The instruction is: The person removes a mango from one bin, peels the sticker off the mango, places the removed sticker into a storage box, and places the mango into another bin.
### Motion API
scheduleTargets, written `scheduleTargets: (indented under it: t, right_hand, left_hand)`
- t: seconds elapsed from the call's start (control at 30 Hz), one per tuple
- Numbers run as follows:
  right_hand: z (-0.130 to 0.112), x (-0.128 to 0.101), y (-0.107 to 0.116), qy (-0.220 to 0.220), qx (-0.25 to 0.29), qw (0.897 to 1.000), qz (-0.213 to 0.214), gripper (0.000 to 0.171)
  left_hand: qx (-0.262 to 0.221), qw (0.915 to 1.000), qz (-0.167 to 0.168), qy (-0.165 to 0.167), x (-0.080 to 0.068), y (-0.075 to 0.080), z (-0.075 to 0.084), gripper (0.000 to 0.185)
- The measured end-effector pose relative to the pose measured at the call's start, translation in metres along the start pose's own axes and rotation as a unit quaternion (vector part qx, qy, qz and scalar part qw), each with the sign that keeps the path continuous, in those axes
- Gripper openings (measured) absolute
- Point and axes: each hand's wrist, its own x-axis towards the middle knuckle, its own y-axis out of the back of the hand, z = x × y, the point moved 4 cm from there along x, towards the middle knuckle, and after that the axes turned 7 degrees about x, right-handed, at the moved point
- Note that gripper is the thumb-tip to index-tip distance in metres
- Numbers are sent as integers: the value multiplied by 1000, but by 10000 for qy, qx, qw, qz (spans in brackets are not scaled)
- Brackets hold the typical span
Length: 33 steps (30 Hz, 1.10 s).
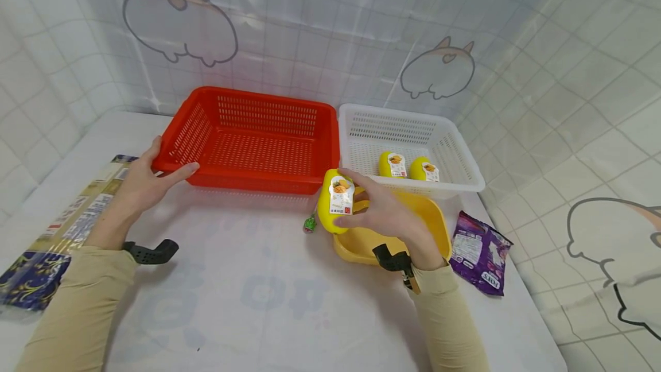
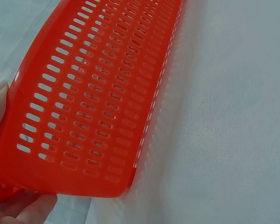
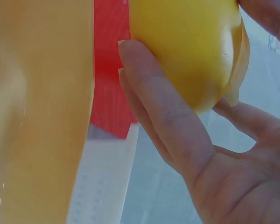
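Right hand (image 1: 384,211) grip: we see fingers and thumb curled round a yellow mango-shaped plastic pack with a white label (image 1: 334,202), held above the bench (image 1: 248,291), just over the left rim of a yellow plastic bowl (image 1: 434,217). Left hand (image 1: 142,179) grip: thumb over, fingers under the near left corner of a red slotted plastic basket (image 1: 258,136). We note two like yellow packs (image 1: 408,166) lying in the white slotted plastic basket (image 1: 361,125), and a purple snack pouch (image 1: 477,251) right of the bowl.

A staged tabletop set, not a lived-in room.
Cartoon-printed tile-pattern sheeting (image 1: 568,73) backs a white table (image 1: 248,291) holding plastic baskets (image 1: 258,136) and packaged snacks (image 1: 477,254).
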Motion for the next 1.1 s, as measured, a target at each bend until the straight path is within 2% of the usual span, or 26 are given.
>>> scheduleTargets:
  t: [0.23, 0.33, 0.63, 0.93, 1.1]
  right_hand:
    - [-9, 2, -24, 297, 181, 9988, -355, 88]
    - [-10, 2, -32, 284, 188, 9984, -445, 89]
    - [-14, 3, -44, 443, 220, 9974, -515, 90]
    - [-15, 7, -59, 538, 23, 9961, -706, 90]
    - [-14, 7, -69, 499, 180, 9952, -824, 90]
  left_hand:
    - [44, 10000, -12, 36, 0, 0, -1, 108]
    - [43, 10000, -21, 64, 0, 1, -1, 109]
    - [91, 9999, -17, 74, -2, 2, -1, 110]
    - [170, 9998, -21, 31, -2, 2, -5, 110]
    - [73, 9999, -91, -27, -2, 3, -4, 111]
